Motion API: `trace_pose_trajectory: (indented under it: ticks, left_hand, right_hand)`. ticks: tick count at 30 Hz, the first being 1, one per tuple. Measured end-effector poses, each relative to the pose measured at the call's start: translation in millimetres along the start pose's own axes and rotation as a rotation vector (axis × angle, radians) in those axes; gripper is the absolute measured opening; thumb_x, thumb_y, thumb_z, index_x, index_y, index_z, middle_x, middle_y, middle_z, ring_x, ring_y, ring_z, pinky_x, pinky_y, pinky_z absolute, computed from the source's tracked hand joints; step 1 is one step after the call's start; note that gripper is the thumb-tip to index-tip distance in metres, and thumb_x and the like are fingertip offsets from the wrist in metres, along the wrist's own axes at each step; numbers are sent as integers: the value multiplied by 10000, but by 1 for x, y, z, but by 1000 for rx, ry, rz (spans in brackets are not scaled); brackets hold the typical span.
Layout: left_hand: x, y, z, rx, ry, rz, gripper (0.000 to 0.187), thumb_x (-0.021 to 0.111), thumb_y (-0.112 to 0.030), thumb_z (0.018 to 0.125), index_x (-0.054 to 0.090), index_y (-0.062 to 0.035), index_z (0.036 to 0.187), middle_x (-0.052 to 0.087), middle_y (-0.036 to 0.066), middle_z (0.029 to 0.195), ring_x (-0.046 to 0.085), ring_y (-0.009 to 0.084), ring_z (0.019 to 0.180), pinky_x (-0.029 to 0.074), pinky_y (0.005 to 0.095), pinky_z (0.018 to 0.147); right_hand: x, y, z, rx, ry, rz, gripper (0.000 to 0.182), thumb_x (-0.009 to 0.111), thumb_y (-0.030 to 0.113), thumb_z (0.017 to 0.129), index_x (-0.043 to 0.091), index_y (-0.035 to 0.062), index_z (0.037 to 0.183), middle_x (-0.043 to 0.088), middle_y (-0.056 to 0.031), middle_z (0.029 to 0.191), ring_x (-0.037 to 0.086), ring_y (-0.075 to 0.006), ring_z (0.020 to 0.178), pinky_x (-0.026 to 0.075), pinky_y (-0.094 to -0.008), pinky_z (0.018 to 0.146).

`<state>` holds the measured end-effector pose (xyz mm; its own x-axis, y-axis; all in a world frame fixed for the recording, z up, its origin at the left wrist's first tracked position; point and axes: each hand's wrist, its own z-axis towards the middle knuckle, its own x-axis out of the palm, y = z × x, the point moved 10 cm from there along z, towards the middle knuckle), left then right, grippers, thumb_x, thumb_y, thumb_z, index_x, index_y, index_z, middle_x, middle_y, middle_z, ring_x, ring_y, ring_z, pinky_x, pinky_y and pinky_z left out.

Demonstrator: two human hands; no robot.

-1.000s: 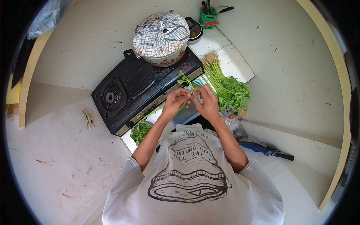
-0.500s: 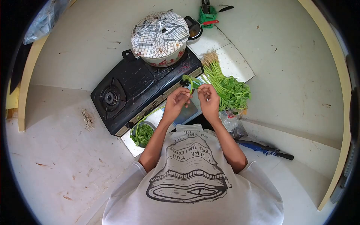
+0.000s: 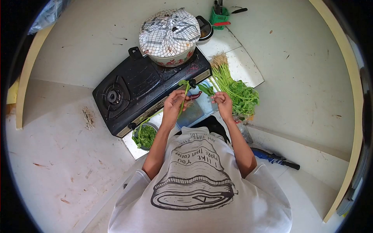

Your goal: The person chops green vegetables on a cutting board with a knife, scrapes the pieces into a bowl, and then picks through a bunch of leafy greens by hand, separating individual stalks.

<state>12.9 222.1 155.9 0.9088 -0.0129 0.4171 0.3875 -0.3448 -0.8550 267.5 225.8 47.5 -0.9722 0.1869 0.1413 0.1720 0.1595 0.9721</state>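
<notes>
My left hand (image 3: 175,104) is closed around a leafy green stem (image 3: 185,94), which stands upright between the fingers. My right hand (image 3: 223,104) pinches a torn green leaf (image 3: 207,90), held apart from the stem. Below both hands lies a blue plastic tray (image 3: 200,116), partly covered by my hands. A dark red, curved slender thing (image 3: 195,95) shows between my hands; I cannot make out what it is. To the right lies a large bunch of leafy greens (image 3: 243,93) with its roots on. A bowl of picked greens (image 3: 144,136) stands left of my left forearm.
A black gas stove (image 3: 136,83) stands ahead, bearing a large pot (image 3: 173,61) covered with a checked cloth (image 3: 167,33). Behind it are a small lidded pot (image 3: 204,30) and a green basket (image 3: 219,16) with utensils. A folded blue umbrella (image 3: 270,156) lies at the right.
My hands have moved apart, the right one now holding a leaf separated from the stem in my left. The dark red thing has come into view between them.
</notes>
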Motion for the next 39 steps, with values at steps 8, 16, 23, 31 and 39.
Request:
trace_pose_trajectory:
  ticks: [8, 16, 23, 31, 39]
  left_hand:
    - [-2, 1, -4, 0, -47, 10, 196, 595, -192, 1051, 608, -76, 1208, 643, 13, 961, 530, 86, 770, 415, 250, 645]
    - [-2, -6, -4, 36, -46, -64, 178, 596, -141, 1043, 620, -33, 1182, 648, 54, 991, 560, 109, 780, 459, 269, 667]
    - [4, -6, -1, 42, -28, -99, 179, 590, -123, 1039, 625, -20, 1182, 645, 51, 1023, 553, 106, 771, 451, 266, 665]
    - [23, -6, 1, 9, 21, -93, 214, 589, -132, 1040, 632, -18, 1217, 630, 19, 973, 521, 71, 749, 413, 234, 624]
    - [33, -7, -3, 2, 48, -36, 233, 588, -153, 1046, 632, -24, 1236, 619, 7, 951, 489, 55, 736, 379, 222, 594]
  right_hand:
    - [10, 2, 27, -18, -3, -53, 141, 611, -37, 964, 597, -65, 1101, 708, -141, 971, 722, -201, 909, 610, -326, 741]
    - [-48, -92, 10, 162, -122, -367, 183, 616, 4, 922, 611, -50, 1097, 719, -134, 926, 731, -206, 796, 593, -324, 708]
    - [-39, -39, -4, 84, -19, -1105, 233, 667, 172, 917, 676, 52, 1117, 682, -96, 651, 701, -178, 623, 558, -389, 664]
    - [45, 120, -20, -210, 33, -531, 198, 671, 125, 948, 719, 67, 1131, 703, -102, 786, 589, -191, 588, 453, -327, 557]
    - [103, 197, -46, -614, 39, -510, 240, 736, 4, 889, 723, 54, 1123, 672, -69, 1088, 578, -100, 697, 422, -247, 564]
